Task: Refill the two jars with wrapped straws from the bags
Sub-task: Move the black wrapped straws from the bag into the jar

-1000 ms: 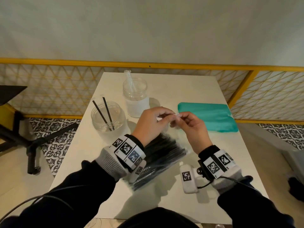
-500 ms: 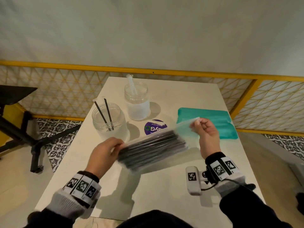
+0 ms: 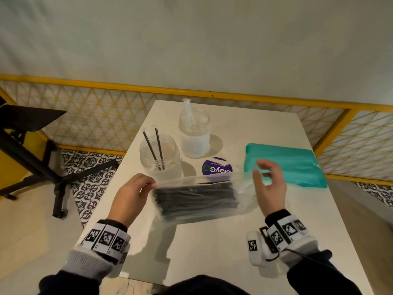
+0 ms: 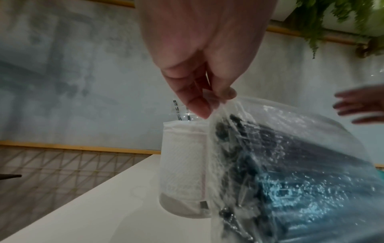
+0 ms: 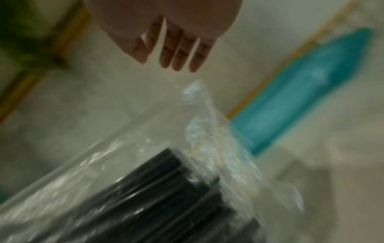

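Observation:
A clear bag of black wrapped straws [image 3: 197,200] hangs level above the white table [image 3: 212,248]. My left hand [image 3: 136,194] pinches its left corner between thumb and fingers [image 4: 199,105]. My right hand [image 3: 269,184] hovers at the bag's loose right end [image 5: 199,105], fingers [image 5: 176,57] spread and off the plastic. Behind the bag, a wide clear jar [image 3: 159,156] holds two black straws [image 3: 156,147]. A narrower jar [image 3: 194,135] farther back holds a clear wrapped straw [image 3: 188,110]. A teal bag [image 3: 285,163] lies at the right.
A purple round lid [image 3: 217,167] lies between the jars and the teal bag. A yellow railing [image 3: 191,94] runs behind the table, and a black chair [image 3: 32,145] stands on the floor to the left.
The bag was lifted off the table and turned level. My left hand shifted to its left corner, and my right hand has let go of the right end.

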Demonstrator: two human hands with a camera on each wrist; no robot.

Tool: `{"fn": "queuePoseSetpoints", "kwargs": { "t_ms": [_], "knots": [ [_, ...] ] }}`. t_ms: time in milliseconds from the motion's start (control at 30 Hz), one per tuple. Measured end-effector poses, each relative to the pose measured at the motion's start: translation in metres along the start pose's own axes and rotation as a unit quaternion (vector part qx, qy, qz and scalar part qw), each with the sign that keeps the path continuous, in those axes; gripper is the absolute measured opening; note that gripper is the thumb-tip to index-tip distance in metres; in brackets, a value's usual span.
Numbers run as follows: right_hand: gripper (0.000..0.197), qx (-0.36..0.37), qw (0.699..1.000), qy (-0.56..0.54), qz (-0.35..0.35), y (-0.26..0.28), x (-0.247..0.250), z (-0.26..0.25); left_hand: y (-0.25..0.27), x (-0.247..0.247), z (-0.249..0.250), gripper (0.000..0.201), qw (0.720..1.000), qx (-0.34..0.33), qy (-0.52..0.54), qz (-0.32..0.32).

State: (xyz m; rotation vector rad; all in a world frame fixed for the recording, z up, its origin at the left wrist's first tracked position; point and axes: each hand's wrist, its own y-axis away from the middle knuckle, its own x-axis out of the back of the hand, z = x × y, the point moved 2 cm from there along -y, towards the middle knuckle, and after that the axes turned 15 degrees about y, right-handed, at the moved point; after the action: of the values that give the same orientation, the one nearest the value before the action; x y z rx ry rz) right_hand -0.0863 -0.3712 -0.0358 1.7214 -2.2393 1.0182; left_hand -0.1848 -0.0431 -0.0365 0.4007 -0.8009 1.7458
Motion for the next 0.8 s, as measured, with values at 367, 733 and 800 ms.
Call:
{"fn": "queuePoseSetpoints", "kwargs": {
  "t_ms": [367,733,800],
  "knots": [
    [0.029,0.165,0.87,0.261,-0.386,0.028,-0.092,-0.069,-0.004,0.034,-0.034,0.006,0.998,0.037,0.048,-0.028],
    [0.04,0.271,0.748,0.379,-0.472,0.052,-0.155,-0.104,-0.004,0.021,-0.028,0.004,0.991,0.015,0.109,-0.079],
    [0.036,0.274,0.736,0.398,-0.474,0.05,-0.154,-0.101,-0.002,0.027,-0.033,0.005,0.991,0.02,0.107,-0.075]
  ]
}}
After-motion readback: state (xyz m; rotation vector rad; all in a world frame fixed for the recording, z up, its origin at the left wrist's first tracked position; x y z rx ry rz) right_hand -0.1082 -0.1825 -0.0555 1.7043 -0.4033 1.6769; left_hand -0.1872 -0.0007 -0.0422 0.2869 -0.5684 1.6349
